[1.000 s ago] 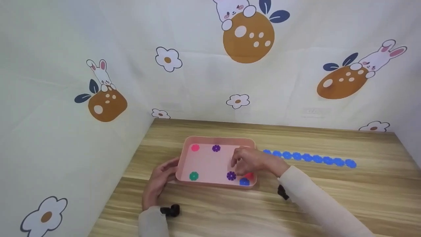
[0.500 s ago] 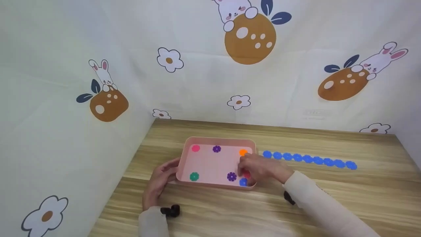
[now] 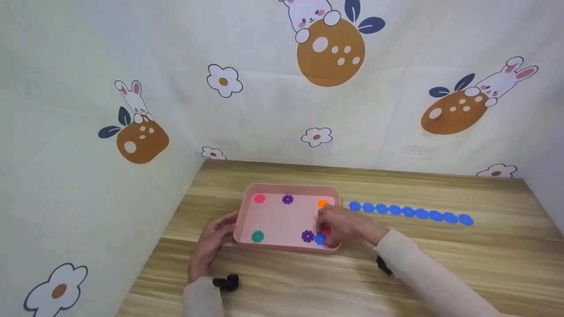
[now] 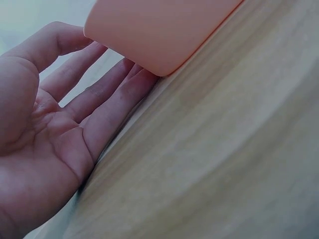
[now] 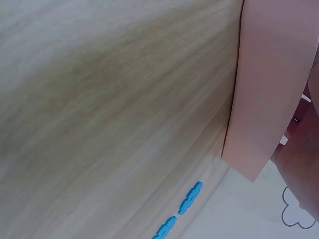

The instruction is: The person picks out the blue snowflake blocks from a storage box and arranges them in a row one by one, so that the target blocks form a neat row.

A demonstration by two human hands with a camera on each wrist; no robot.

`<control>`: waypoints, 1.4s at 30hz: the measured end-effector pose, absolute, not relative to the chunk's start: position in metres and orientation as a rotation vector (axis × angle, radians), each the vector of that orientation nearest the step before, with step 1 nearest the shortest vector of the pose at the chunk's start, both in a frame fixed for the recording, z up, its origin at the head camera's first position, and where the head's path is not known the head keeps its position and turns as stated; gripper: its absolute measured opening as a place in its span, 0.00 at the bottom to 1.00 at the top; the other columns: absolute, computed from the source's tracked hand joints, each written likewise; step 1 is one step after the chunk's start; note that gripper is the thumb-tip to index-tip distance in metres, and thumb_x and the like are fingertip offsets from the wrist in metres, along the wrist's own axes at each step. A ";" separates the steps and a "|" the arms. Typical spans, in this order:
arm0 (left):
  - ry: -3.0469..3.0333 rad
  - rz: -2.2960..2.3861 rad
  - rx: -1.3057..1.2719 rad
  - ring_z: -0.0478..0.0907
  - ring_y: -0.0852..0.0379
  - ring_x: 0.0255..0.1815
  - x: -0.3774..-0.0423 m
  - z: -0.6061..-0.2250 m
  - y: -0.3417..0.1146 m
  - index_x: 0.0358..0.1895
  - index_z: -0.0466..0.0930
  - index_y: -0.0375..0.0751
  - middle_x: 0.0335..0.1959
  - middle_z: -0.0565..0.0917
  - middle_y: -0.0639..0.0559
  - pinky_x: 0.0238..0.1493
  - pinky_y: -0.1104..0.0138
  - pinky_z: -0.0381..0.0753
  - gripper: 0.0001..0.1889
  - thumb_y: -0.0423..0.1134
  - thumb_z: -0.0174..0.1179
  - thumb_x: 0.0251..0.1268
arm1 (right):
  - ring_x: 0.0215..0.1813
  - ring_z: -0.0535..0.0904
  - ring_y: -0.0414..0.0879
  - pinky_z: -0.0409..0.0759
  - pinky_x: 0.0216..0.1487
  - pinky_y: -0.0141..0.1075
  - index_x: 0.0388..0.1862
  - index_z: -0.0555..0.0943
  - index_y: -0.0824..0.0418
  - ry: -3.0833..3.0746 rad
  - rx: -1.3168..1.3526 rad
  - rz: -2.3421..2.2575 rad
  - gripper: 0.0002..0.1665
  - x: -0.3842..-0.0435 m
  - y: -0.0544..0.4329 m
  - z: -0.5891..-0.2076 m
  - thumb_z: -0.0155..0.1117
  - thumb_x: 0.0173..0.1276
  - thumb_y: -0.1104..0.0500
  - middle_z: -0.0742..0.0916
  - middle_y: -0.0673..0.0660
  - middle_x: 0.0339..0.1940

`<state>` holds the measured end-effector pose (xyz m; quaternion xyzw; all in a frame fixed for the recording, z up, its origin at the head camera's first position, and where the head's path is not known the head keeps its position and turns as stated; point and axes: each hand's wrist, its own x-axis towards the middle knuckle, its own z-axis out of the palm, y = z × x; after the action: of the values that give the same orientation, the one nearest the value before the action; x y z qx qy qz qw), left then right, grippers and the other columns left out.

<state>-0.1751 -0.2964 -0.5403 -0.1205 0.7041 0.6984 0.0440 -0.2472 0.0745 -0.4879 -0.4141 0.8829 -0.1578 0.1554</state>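
Observation:
My left hand rests against the left end of a shallow pink tray, its fingers extended and touching the outside of the wall in the left wrist view. My right hand reaches over the tray's right side with fingers bent down. Thumb and fingers pinch a blue flower-shaped disc at the front right corner. Beside it lie a purple disc and a red disc, the red one partly hidden. An orange disc shows just behind the fingers.
Elsewhere in the tray lie a pink disc, another purple disc and a green disc. A row of several blue discs runs rightward across the wooden table. A rabbit-print curtain stands behind.
My right hand has moved right and forward in the tray, uncovering the orange disc. Lately the blue disc has shifted slightly left and away from the front wall. My left hand stays put.

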 end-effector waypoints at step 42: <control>2.167 2.162 -0.344 0.85 0.53 0.55 -0.175 -0.543 -0.296 0.64 0.79 0.42 0.64 0.81 0.42 0.51 0.66 0.87 0.23 0.37 0.65 0.66 | 0.39 0.73 0.40 0.77 0.43 0.33 0.39 0.88 0.53 2.670 -1.190 -0.432 0.16 -0.245 0.067 -0.497 0.77 0.54 0.49 0.85 0.46 0.35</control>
<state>-0.1748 -0.2956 -0.5429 -0.1115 0.7032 0.7015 0.0306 -0.2445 0.0674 -0.4974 -0.4008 0.8997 -0.1456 0.0930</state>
